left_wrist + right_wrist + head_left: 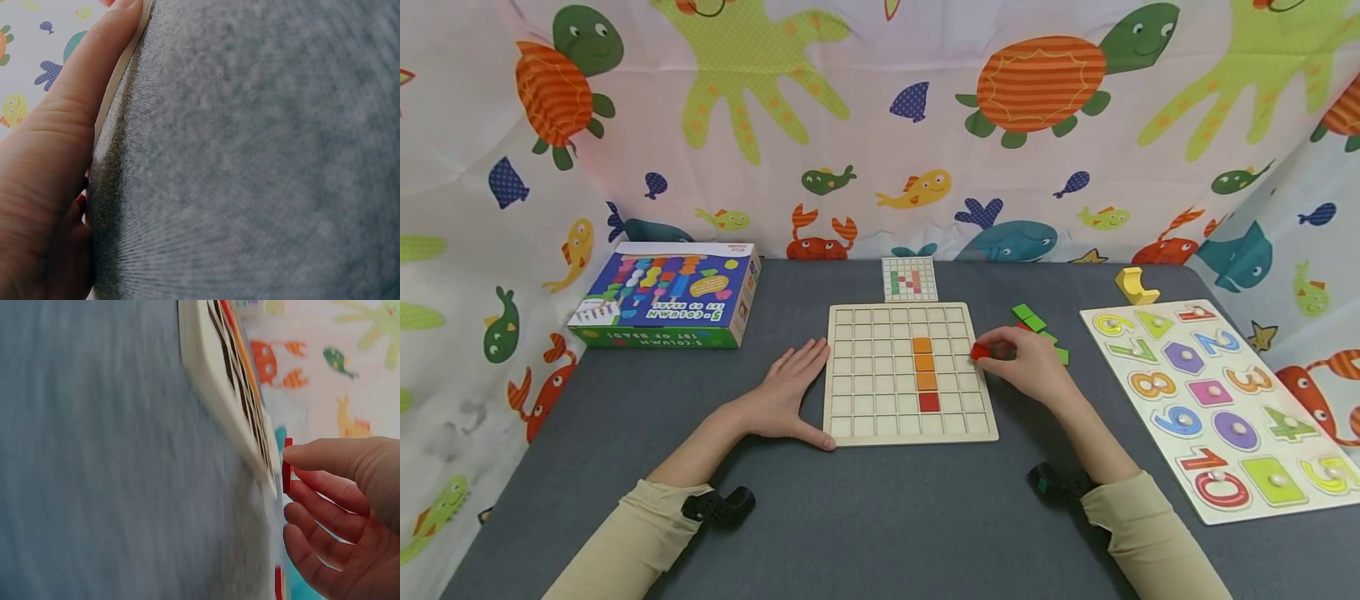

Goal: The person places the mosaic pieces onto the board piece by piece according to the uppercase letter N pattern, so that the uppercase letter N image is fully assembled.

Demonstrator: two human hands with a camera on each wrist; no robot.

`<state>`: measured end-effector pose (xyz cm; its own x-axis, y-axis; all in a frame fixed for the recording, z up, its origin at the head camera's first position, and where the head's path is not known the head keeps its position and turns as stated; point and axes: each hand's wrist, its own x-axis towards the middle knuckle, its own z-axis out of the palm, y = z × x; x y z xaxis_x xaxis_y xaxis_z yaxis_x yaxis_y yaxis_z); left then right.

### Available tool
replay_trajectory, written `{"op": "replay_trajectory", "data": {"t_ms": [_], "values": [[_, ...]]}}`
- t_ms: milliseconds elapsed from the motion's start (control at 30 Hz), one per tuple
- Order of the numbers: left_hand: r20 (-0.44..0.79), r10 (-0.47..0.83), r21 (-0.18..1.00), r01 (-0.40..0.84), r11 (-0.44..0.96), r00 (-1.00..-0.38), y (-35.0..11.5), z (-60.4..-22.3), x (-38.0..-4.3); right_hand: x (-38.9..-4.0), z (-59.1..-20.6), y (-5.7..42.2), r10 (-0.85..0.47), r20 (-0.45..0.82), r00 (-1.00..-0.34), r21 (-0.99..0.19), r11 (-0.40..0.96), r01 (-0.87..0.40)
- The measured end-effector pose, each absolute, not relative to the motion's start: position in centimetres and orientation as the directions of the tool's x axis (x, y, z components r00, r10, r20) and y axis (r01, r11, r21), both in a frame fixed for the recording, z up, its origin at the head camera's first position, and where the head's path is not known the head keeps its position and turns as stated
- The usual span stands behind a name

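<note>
A wooden grid board [912,438] lies mid-table, with three orange square tiles [924,363] and one red tile [928,402] set in one column. My left hand [786,396] rests with fingers spread against the board's left edge, the thumb at its lower left corner. In the left wrist view the thumb [69,106] lies along that pale edge. My right hand [1026,362] pinches a red square tile [287,465] between thumb and fingertips, right at the board's right edge. Several green tiles [1034,322] lie beyond that hand, partly hidden, with a bit of red among them.
A small pattern card [910,279] with coloured squares lies behind the board. At the back left lies a boxed toy set [666,296]. A number and shape puzzle board [1217,408] lies at the right, a yellow curved piece [1136,286] behind it. A patterned cloth hangs around the table.
</note>
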<state>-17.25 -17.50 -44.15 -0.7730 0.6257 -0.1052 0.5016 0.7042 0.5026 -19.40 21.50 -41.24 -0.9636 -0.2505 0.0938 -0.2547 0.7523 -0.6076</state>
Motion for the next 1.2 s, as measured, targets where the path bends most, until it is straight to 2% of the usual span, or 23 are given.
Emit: {"op": "replay_trajectory", "data": {"t_ms": [333,567,933,1200], "values": [[-0.104,0.626,0.501,0.503,0.704,-0.773,-17.5,-44.2,-17.3,-17.7,-40.8,16.6,-0.419,0.108,-0.901,-0.669,0.640,-0.378],[-0.106,0.624,0.500,0.501,0.707,-0.775,-17.5,-44.2,-17.3,-17.4,-40.9,14.1,-0.514,0.116,-0.850,-0.662,0.598,-0.452],[-0.107,0.627,0.495,0.505,0.707,-0.772,-17.6,-44.2,-17.4,-17.8,-41.5,12.9,-0.552,0.104,-0.827,-0.611,0.621,-0.491],[-0.108,0.625,0.490,0.506,0.710,-0.773,-17.6,-44.2,-17.3,-17.9,-41.5,13.0,-0.552,0.101,-0.828,-0.623,0.613,-0.485]]}}
